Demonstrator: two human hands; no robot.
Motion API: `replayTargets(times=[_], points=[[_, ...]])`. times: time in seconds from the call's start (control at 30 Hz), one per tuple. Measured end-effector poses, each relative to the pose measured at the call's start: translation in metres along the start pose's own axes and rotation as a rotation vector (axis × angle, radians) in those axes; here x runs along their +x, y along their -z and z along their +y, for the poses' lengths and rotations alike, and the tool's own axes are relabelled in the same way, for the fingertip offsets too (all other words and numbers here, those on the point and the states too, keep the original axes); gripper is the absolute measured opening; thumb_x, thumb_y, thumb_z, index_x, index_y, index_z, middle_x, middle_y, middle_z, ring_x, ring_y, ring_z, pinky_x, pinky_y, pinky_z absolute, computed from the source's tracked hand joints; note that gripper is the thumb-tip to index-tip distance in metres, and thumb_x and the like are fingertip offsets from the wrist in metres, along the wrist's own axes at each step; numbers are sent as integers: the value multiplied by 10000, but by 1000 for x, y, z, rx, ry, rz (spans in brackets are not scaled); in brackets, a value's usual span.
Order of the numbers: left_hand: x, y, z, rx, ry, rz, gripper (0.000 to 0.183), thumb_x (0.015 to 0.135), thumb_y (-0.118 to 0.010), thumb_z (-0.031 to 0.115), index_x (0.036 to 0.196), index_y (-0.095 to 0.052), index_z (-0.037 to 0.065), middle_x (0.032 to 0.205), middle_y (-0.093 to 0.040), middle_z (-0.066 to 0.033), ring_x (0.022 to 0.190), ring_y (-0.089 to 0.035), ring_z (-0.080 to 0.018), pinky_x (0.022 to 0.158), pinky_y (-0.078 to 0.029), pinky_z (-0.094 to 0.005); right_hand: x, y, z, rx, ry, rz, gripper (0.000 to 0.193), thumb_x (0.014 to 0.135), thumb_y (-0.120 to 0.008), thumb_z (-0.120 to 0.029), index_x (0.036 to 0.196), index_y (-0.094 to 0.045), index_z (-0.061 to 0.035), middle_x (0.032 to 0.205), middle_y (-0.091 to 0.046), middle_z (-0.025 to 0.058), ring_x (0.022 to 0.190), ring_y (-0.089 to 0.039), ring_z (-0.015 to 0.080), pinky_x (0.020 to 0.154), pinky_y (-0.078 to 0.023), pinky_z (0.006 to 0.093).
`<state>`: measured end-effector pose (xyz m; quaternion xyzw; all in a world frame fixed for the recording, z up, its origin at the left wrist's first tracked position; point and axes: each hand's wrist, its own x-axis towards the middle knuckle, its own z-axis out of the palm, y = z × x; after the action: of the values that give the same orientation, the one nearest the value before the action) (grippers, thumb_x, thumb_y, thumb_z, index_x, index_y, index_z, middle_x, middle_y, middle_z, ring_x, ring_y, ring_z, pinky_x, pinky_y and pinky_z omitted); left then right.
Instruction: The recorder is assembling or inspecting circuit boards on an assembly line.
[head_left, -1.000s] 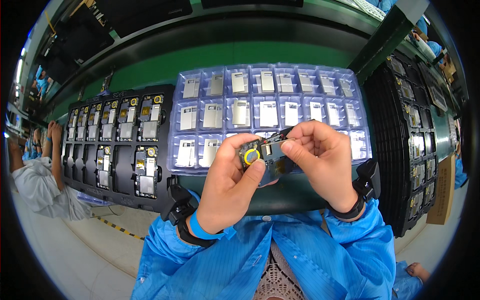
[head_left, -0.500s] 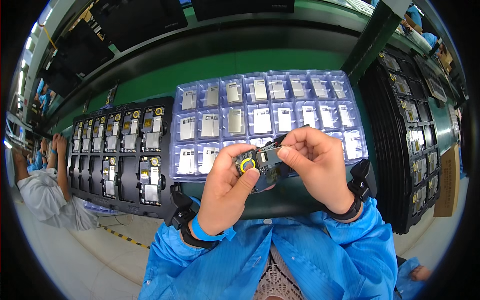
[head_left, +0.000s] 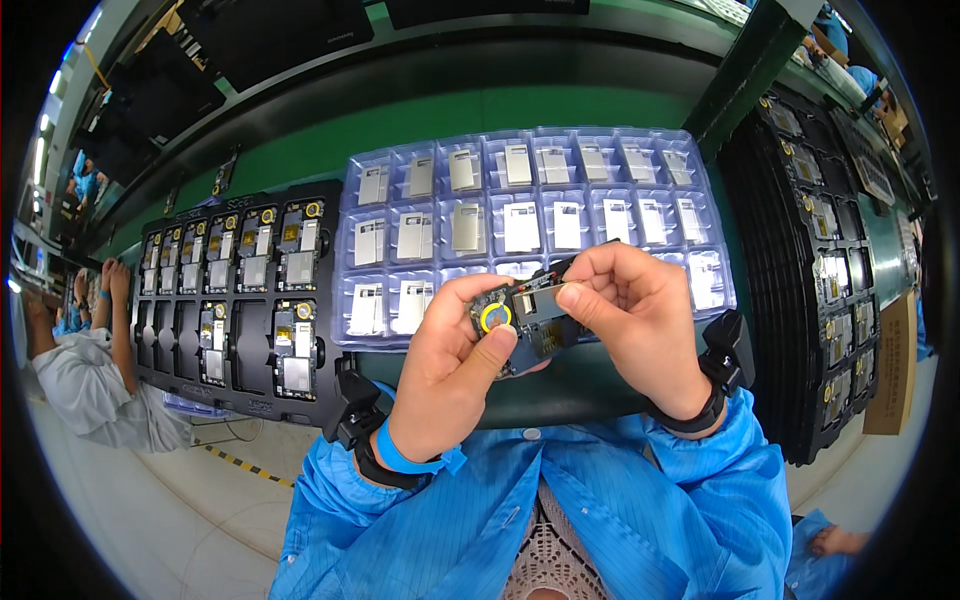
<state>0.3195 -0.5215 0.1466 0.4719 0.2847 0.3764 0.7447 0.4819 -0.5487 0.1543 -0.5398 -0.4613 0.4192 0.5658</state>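
Observation:
My left hand (head_left: 440, 355) grips a phone circuit board (head_left: 546, 342) by its left end. The thumb lies over the board's lower side, beside a yellow ring (head_left: 495, 317). My right hand (head_left: 640, 315) pinches a thin silver metal cover (head_left: 541, 301) between thumb and forefinger, at the board's upper right. The cover lies against or just over the board; I cannot tell whether it is seated. Both hands are above the near edge of a clear plastic tray (head_left: 716, 215) whose compartments hold similar silver covers. Fingers hide part of the board.
To the left, a black slotted tray (head_left: 251, 345) holds several circuit boards and has bare slots. Stacked black trays (head_left: 765, 290) stand at the right, beside a cardboard box (head_left: 893, 375). A green post (head_left: 745, 80) rises behind. Another person's arm (head_left: 120, 330) is at the far left.
The board has turned slightly, showing more of its dark lower face, and the right fingers have shifted a little along the cover. Both hands keep their hold.

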Motion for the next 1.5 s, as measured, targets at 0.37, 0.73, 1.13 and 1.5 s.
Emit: replayTargets(times=[0.37, 0.73, 1.13, 1.5], points=[[1, -4, 1, 92, -65, 66, 282, 853, -493, 16, 1108, -373, 2, 974, -515, -91, 876, -523, -111, 740, -487, -266, -3, -6, -2, -59, 66, 53, 65, 752, -618, 5, 795, -577, 33, 689, -591, 28, 576, -512, 25, 487, -412, 163], [-1, -7, -3, 215, -212, 172, 220, 842, -527, 18, 1033, -417, 15, 843, -493, -28, 717, -447, -39, 585, -372, -174, -9, -8, -9, -525, 431, 205, 151, 636, -707, -51, 762, -625, -34, 752, -435, 65, 568, -428, 134, 510, -368, 240], [-1, -7, -1, 221, -221, 156, 221, 838, -527, 8, 1032, -423, 16, 841, -493, -20, 720, -443, -35, 594, -369, -171, -9, -3, -16, -568, 454, 274, 359, 595, -726, -6, 910, -556, -34, 874, -417, 88, 663, -522, 178, 586, -484, 255], [0, -10, -1, 277, -256, 176, 230, 828, -535, -5, 1026, -419, 2, 864, -508, -45, 755, -473, -56, 649, -404, -190, -4, 1, -8, -365, 289, 111, 227, 636, -722, -43, 813, -589, 4, 716, -475, 66, 651, -545, 168, 555, -494, 240]])
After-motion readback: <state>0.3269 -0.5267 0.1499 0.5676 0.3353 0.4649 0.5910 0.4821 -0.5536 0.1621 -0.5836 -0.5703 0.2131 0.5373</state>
